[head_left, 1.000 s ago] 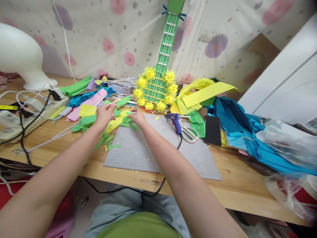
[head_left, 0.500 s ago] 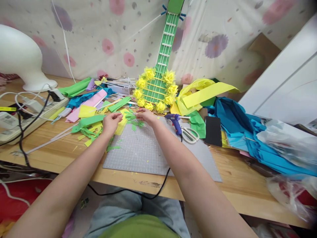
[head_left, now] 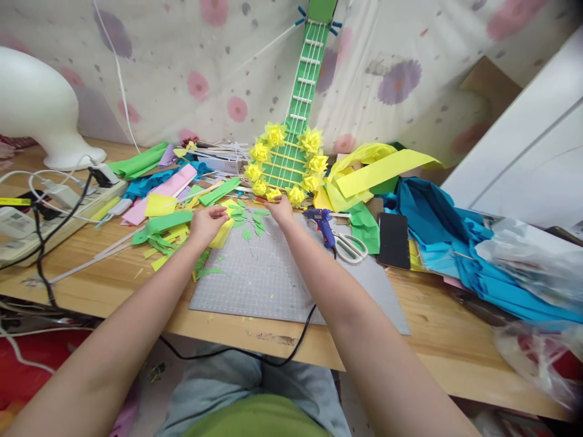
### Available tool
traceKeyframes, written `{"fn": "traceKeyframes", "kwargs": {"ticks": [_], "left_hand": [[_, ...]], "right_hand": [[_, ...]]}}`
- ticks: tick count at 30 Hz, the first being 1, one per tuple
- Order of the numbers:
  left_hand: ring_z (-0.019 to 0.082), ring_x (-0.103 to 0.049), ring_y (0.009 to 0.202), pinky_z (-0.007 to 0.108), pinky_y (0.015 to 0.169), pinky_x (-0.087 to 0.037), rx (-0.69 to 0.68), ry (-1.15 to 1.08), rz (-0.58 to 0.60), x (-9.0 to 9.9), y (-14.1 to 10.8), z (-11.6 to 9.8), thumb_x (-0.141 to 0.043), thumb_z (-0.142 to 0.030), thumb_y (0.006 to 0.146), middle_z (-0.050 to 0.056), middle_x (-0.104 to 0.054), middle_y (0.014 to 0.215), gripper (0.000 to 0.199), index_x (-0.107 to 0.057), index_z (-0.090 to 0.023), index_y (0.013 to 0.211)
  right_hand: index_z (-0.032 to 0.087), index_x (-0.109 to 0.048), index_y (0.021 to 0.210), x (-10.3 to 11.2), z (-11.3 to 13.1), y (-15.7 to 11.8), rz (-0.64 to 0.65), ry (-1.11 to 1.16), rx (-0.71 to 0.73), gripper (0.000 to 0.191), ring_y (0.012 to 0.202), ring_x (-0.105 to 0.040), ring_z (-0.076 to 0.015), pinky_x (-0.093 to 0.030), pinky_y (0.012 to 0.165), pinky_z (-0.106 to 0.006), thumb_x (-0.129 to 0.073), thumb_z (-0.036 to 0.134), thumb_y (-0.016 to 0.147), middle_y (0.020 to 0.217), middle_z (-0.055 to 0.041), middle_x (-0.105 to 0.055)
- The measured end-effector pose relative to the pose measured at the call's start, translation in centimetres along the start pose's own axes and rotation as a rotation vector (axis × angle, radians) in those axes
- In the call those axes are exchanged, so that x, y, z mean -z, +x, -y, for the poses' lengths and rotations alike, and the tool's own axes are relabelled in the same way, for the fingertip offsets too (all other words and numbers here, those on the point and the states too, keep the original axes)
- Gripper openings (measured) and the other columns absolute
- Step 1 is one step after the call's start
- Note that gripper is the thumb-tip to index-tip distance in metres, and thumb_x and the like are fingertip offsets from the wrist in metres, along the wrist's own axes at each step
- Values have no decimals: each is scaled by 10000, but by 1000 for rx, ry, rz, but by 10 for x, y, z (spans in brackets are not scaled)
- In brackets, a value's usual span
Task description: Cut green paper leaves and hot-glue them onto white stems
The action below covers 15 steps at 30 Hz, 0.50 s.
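My left hand (head_left: 208,223) is over the left edge of the grey cutting mat, beside yellow paper (head_left: 222,235). Its fingers are curled in a pinch; anything between them is too small to make out. Small green paper leaves on thin stems (head_left: 248,220) lie on the mat between my hands. My right hand (head_left: 279,211) reaches to the mat's back edge, just below the yellow paper flowers (head_left: 296,195) on a green paper guitar (head_left: 285,167). Its fingers are closed near a thin reddish-orange thing, and what they grip is unclear.
Right of my hand lie a blue glue gun (head_left: 322,226), white-handled scissors (head_left: 350,247) and a black phone (head_left: 394,240). Green scraps (head_left: 168,224) are heaped at left, near a power strip (head_left: 59,209). Blue paper (head_left: 423,212) fills the right side. A black cord (head_left: 300,337) crosses the table's front edge.
My right hand has moved away from the green leaves, slightly right and back toward the guitar's base. The leaves now lie uncovered on the mat. My left hand has barely shifted.
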<state>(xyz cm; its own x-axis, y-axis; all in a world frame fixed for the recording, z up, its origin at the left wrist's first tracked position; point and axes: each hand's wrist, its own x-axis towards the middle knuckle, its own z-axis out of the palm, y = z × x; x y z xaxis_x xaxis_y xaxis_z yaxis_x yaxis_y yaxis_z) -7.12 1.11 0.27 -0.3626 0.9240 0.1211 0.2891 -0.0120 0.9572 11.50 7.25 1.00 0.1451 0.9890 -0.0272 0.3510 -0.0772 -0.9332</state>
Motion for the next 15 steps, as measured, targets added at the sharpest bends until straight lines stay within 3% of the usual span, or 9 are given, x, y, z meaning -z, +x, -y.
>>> {"fn": "traceKeyframes", "kwargs": {"ticks": [4,10,15], "left_hand": [[133,-587,627,304,733,-487,-54,-30,11,-9,0,8,-669,-208,549,16,-628,668,242,-664,-150,784],[145,-581,626,281,656,-442,-207,143,42,-27,-9,3,-478,-264,757,37,-605,746,177,-604,-158,821],[174,-560,788,283,742,-394,-268,274,-27,-39,-26,-7,-405,-265,803,61,-631,846,202,-581,-169,778]], "right_hand": [[186,-481,989,7,-6,-26,83,-396,155,339,980,-531,-197,-406,831,-334,-598,249,677,1008,-66,-576],[146,-459,1104,16,-11,-78,211,-716,341,526,1051,-479,-252,-375,864,-362,-635,410,684,1104,-141,-542],[133,-492,1064,22,-21,-86,211,-872,430,272,980,-517,-228,-389,818,-319,-494,209,803,1041,-132,-577]]}}
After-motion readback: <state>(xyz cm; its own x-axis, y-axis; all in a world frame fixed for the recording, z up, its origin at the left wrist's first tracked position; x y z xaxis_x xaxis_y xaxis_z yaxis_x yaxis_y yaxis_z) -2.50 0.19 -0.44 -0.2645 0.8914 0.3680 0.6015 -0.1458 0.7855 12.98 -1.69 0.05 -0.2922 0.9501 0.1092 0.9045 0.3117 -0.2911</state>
